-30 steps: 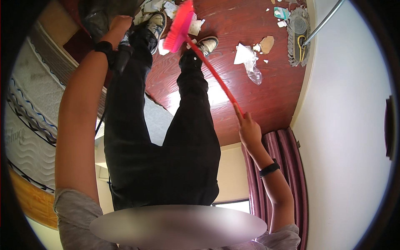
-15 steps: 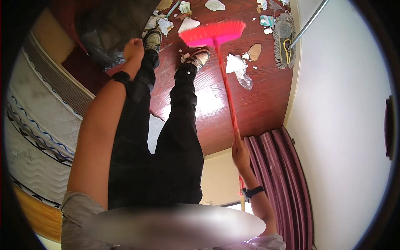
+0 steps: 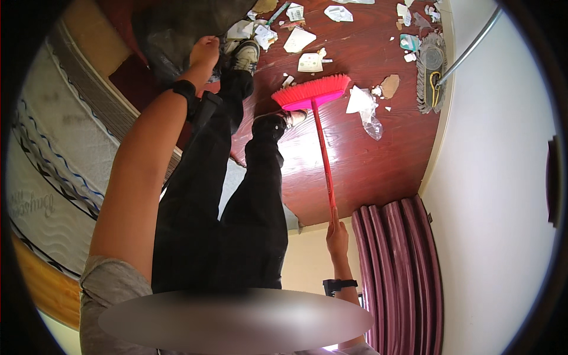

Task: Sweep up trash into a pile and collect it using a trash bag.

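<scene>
Head view: the right hand [image 3: 337,238] is wrapped around the handle of a red broom [image 3: 324,151], whose pink head lies over the right shoe [image 3: 296,118], bristles pointing to the far side. Whether they touch the floor [image 3: 402,142] is hard to tell. At far left the left hand [image 3: 205,54] is beside a big dark bag [image 3: 168,47], its fingers looking curled; I cannot tell if they grip the plastic.

As for progress, the sweeping looks well short of done. Pale scraps [image 3: 299,40] lie loose beyond the broom, with a thicker cluster near the left shoe [image 3: 246,57] and the bag. To the right, a clear wrapper [image 3: 371,125] and a brown piece [image 3: 390,86] lie apart from those, and more bits sit around the grey mop [image 3: 431,68] by the wall. No single pile shows, and the bag's contents are hidden.
</scene>
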`<control>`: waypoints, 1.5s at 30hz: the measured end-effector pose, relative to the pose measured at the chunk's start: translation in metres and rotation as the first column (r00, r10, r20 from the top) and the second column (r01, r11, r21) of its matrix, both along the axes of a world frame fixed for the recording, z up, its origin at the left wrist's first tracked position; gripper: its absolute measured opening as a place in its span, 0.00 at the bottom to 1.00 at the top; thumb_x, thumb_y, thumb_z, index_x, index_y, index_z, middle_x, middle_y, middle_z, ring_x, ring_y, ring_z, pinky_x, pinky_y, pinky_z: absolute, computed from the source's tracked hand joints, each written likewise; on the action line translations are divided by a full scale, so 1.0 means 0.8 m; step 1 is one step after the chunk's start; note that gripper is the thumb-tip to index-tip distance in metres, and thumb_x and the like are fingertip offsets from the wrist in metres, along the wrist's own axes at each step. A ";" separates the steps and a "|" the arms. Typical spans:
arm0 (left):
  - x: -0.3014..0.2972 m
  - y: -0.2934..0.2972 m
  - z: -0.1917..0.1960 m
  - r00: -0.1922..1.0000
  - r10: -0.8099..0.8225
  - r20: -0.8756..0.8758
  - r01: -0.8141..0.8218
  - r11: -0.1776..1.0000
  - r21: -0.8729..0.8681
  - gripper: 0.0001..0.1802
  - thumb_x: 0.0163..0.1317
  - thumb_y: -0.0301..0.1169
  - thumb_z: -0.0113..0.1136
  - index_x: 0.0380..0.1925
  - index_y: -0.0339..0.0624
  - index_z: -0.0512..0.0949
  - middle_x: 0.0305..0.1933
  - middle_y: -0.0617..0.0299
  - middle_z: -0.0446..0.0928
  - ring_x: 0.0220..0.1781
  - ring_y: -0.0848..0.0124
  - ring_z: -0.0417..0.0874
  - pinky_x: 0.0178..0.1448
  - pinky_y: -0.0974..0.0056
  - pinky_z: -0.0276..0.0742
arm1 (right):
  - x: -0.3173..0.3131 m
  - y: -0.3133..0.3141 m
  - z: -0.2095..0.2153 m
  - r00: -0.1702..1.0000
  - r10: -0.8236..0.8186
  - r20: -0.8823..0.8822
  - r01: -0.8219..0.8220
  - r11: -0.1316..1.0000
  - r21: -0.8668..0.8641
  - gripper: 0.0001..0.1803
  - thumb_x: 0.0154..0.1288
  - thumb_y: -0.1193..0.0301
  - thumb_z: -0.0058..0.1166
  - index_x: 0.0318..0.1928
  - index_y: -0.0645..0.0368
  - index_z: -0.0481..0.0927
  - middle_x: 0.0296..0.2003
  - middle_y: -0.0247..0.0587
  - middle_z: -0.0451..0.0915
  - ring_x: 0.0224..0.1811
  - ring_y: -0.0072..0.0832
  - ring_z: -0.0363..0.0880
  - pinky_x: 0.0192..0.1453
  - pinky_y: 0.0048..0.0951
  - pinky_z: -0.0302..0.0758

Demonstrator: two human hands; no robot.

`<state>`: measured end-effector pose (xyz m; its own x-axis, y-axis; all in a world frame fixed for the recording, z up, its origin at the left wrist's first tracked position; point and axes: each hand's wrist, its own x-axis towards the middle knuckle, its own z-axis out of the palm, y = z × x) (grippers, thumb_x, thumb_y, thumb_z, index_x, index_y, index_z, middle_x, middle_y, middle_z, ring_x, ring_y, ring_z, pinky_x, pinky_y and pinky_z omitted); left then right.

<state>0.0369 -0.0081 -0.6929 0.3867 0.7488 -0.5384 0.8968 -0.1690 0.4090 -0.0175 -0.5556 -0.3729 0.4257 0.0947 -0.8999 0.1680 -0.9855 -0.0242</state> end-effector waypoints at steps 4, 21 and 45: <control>-0.027 -0.001 -0.020 0.988 0.156 0.010 -0.155 0.984 -0.088 0.20 0.61 0.43 0.54 0.43 0.38 0.78 0.40 0.53 0.81 0.43 0.58 0.81 0.46 0.60 0.73 | 0.032 -0.020 -0.005 1.000 0.004 0.018 -0.006 0.996 0.092 0.32 0.68 0.69 0.45 0.70 0.40 0.52 0.31 0.56 0.75 0.29 0.52 0.76 0.31 0.48 0.73; -0.011 -0.020 -0.040 0.986 0.084 -0.142 -0.098 0.991 -0.092 0.18 0.59 0.40 0.50 0.39 0.37 0.79 0.41 0.49 0.81 0.47 0.54 0.81 0.48 0.56 0.74 | 0.277 0.115 0.012 0.547 -0.825 -0.139 0.813 0.485 0.322 0.28 0.70 0.74 0.39 0.70 0.53 0.54 0.18 0.27 0.65 0.13 0.13 0.62 0.15 0.19 0.64; -0.051 -0.069 0.002 0.955 0.286 -0.077 -0.295 0.945 -0.140 0.17 0.59 0.38 0.52 0.41 0.36 0.77 0.42 0.48 0.80 0.46 0.53 0.81 0.49 0.58 0.75 | 0.622 0.263 -0.003 0.578 -0.791 -0.202 0.815 0.547 0.190 0.21 0.72 0.66 0.38 0.64 0.47 0.62 0.20 0.28 0.62 0.12 0.16 0.58 0.13 0.16 0.56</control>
